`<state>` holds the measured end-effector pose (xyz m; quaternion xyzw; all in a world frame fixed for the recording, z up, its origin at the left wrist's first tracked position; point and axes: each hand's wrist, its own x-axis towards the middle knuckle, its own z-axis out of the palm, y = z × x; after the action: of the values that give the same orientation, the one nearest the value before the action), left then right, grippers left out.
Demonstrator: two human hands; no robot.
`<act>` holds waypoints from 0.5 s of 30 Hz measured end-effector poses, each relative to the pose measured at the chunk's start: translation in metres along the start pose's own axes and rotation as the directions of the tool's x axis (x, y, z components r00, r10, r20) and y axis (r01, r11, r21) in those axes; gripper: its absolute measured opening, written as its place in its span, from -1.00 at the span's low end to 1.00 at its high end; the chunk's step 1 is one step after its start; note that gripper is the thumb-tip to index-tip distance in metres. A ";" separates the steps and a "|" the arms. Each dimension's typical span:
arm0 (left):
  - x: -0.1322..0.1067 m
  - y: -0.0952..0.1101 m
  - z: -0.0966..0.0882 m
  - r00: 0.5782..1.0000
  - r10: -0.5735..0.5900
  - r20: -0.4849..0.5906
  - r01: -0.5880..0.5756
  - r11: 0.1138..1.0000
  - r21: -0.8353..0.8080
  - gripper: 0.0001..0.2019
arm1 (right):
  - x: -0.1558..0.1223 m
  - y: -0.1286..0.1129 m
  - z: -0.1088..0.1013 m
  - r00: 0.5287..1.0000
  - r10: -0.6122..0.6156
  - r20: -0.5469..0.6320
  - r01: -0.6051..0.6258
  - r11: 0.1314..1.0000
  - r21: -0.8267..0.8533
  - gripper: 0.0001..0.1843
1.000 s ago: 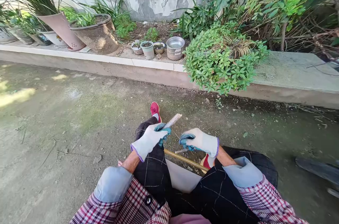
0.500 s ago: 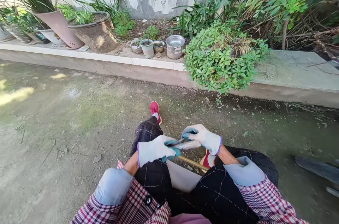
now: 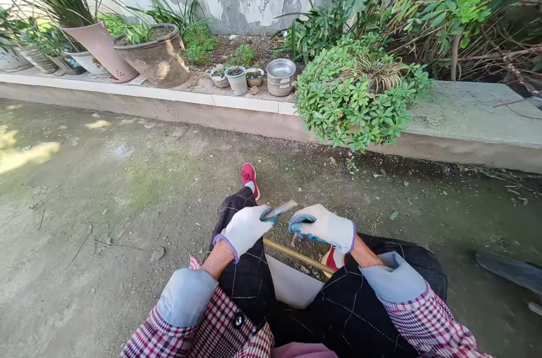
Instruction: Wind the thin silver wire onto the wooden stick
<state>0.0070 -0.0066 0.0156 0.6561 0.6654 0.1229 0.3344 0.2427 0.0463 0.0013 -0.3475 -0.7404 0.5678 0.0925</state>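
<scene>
Though gloved, left hand round stick.

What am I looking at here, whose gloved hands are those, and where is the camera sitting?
There is no machine here. A seated person wears a camera on the head, so the one picture looks forward and down over their own lap. The left hand and the right hand both wear pale work gloves with blue-green fingertips. The left hand grips a thin stick whose pale end points toward the right hand. The right hand's fingers are curled, but whether they hold anything is too small to tell. Below the hands a yellowish rod crosses between the knees, and a red shoe rests on the dirt ground. Beyond runs a low concrete ledge carrying a metal bowl, a brown plant pot and a leafy bush.
</scene>
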 end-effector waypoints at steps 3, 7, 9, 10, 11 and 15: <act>-0.009 0.009 0.010 0.981 0.068 0.180 -0.082 0.994 0.070 -0.85 | 0.002 0.008 -0.003 0.998 -0.031 -0.061 0.022 0.991 -0.135 -0.78; -0.017 0.020 0.016 0.971 0.135 0.195 -0.077 0.957 -0.280 -0.83 | 0.008 0.017 -0.004 0.997 -0.025 -0.073 0.012 0.987 -0.162 -0.77; -0.017 0.021 0.012 0.974 0.147 0.175 -0.076 0.930 -0.360 -0.81 | 0.012 0.020 -0.004 0.997 -0.017 -0.079 0.009 0.996 -0.091 -0.76; -0.017 0.021 0.008 0.975 0.142 0.169 -0.069 0.924 -0.375 -0.81 | 0.014 0.022 -0.004 0.996 -0.019 -0.088 0.013 0.998 -0.059 -0.76; -0.016 0.020 0.005 0.978 0.126 0.165 -0.054 0.921 -0.387 -0.81 | 0.015 0.023 -0.003 0.995 -0.022 -0.102 0.018 0.999 -0.039 -0.77; -0.007 0.014 0.002 0.997 0.006 0.081 0.034 0.875 -0.483 -0.80 | 0.019 0.025 0.002 0.992 -0.019 -0.124 0.004 0.994 -0.113 -0.81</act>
<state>0.0190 -0.0121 0.0244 0.5513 0.6044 0.2564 0.5147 0.2381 0.0594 -0.0268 -0.3828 -0.7660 0.5018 0.1223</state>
